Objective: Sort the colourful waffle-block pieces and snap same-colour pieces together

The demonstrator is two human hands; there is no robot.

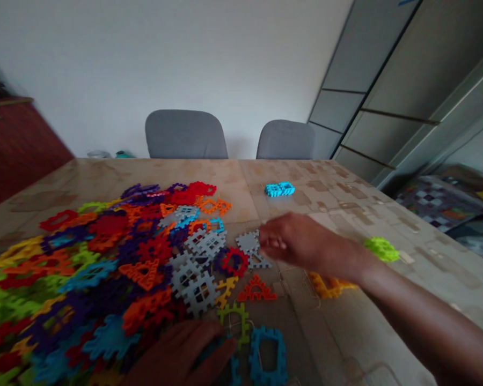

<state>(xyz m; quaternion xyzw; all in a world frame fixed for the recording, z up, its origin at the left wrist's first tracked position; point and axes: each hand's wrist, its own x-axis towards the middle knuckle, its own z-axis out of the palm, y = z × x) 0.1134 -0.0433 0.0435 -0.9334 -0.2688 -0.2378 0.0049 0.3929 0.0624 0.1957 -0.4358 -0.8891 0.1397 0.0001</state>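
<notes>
My left hand (185,354) is at the bottom edge, its fingers closed around a blue interlocking toy piece (235,369), most of it hidden. My right hand (287,236) reaches forward, fingers curled, at the edge of some grey interlocking pieces (247,241); whatever is in its grasp, if anything, cannot be made out. Between the hands lie an orange triangular piece (257,290), a green arch-shaped piece (235,320) and a yellow piece (226,290). A blue rectangular frame piece (268,333) rests just right of my left hand.
A large heap of colourful interlocking pieces (104,268) covers the table's left side. Stacked light-blue pieces (279,189) sit farther back, green pieces (381,249) at the right, and orange-yellow pieces (326,285) under my right forearm. Two grey chairs (186,134) stand behind the table (386,214).
</notes>
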